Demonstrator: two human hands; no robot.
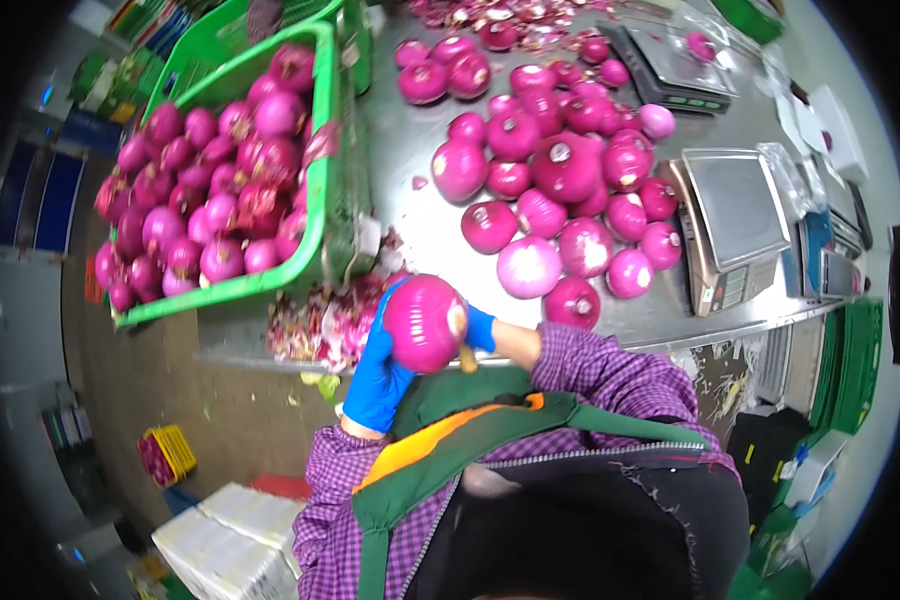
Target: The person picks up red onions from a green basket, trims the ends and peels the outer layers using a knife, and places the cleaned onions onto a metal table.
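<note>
Purple checked sleeves (610, 375) end in blue gloves: left hand (375, 380) cups a red onion (425, 322) at the surface (410, 210) edge; right hand (481, 328) touches it, its grip hidden behind the onion.

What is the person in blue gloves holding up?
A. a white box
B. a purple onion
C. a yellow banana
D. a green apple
B: the left hand has its grip closed around a round purple onion, and the right hand sits against the onion's other side.
</note>
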